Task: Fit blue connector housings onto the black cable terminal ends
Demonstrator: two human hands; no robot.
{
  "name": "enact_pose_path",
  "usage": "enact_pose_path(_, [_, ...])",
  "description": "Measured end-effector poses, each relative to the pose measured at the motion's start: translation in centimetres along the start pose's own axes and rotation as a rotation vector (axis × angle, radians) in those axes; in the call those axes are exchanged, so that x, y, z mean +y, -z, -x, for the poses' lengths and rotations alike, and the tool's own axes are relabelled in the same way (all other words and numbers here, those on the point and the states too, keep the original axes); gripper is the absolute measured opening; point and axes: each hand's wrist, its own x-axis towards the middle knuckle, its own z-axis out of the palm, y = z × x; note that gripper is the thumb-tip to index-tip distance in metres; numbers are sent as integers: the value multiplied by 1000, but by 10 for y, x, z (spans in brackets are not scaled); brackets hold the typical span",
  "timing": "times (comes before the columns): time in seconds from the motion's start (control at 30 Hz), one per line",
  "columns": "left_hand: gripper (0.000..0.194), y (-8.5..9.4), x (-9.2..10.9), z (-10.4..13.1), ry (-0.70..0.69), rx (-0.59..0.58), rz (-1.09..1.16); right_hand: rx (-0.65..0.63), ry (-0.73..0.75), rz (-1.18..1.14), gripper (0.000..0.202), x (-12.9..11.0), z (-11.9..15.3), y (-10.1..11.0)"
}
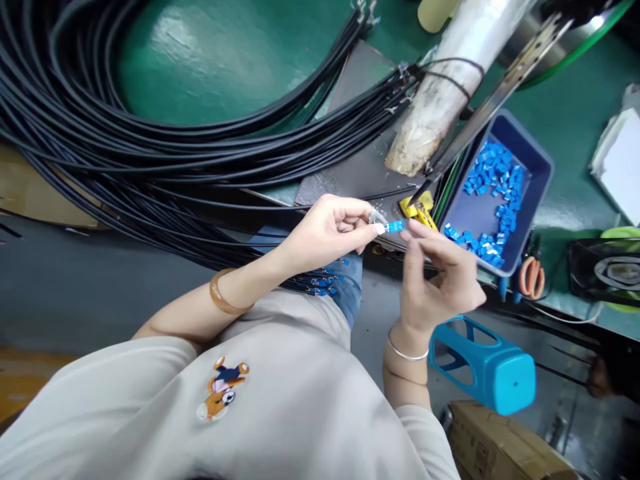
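Observation:
My left hand (335,227) is closed in a pinch, thumb and index finger on a cable end whose thin wires meet a small blue connector (395,227). From the other side, my right hand (435,267) has its fingertips closed at the connector's right end. Just beyond them lies a yellow hand tool (420,207) on the dark plate (340,180). To the right, a dark blue bin (537,173) contains many loose blue connectors (507,180). Below my left hand, several cable ends with blue connectors (323,283) hang by my lap.
Thick bundles of black cable (200,153) sweep across the green table (200,53) from the left. A wrapped white tube (455,87) and a metal bar (500,100) stand behind the plate. Orange-handled pliers (531,277) lie right of the bin; a blue stool (490,367) stands below.

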Motion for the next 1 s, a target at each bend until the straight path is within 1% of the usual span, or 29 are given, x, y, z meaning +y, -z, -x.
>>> enact_pose_path(0.07, [18, -1, 0, -3, -15, 8, -5, 32, 114, 57, 20, 2, 0, -3])
enact_pose_path(0.1, [16, -2, 0, -4, -24, 14, -7, 73, 150, 73, 19, 3, 0, -6])
enact_pose_path(0.13, [15, -3, 0, -6, -34, 23, -9, 84, 156, 80, 18, 5, -1, -8])
enact_pose_path(0.23, [11, -6, 0, -10, -61, 52, -19, 99, 105, 48, 15, 7, -3, -13])
enact_pose_path(0.37, [9, -9, -1, -16, -96, 75, -21, 83, 33, -36, 13, 8, -5, -13])
enact_pose_path(0.67, [11, -14, 2, -21, -162, 124, -120, 47, -28, -76, 11, 9, -12, -8])
enact_pose_path(0.73, [11, -14, 5, -21, -189, 129, -141, 46, -29, -82, 12, 7, -14, -7])
enact_pose_path(0.87, [11, -13, 9, -21, -220, 124, -172, 67, 16, -29, 12, 3, -17, -5])
enact_pose_path(1.0, [12, -10, 8, -20, -190, 98, -188, 69, 37, -29, 18, 4, -16, -6])
